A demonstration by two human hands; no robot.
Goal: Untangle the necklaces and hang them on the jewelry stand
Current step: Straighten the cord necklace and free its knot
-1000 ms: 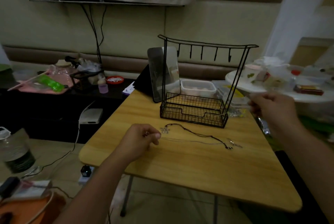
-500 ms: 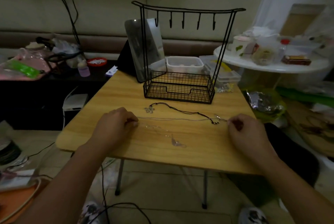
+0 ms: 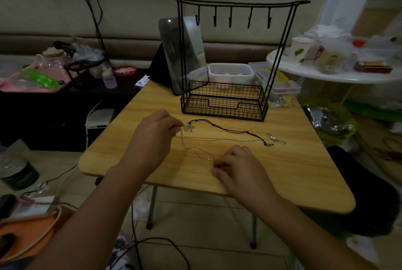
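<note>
In front of the jewelry stand, the left hand pinches a thin chain; the right hand pinches its loop. The black cord alongside is light and limp, likely to snag; best taken at the clasps.

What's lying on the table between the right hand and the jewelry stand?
Head view: the black cord necklace and a thin silver chain cross between the right hand and jewelry stand.

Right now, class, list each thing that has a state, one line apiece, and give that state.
jewelry stand: upright, all five hooks bare.
wire basket: looks empty.
black cord necklace: flat on table, not hung.
silver chain: stretched across table, left end pinched.
left hand: pinching chain.
right hand: fingers curled at thin chain.
</note>
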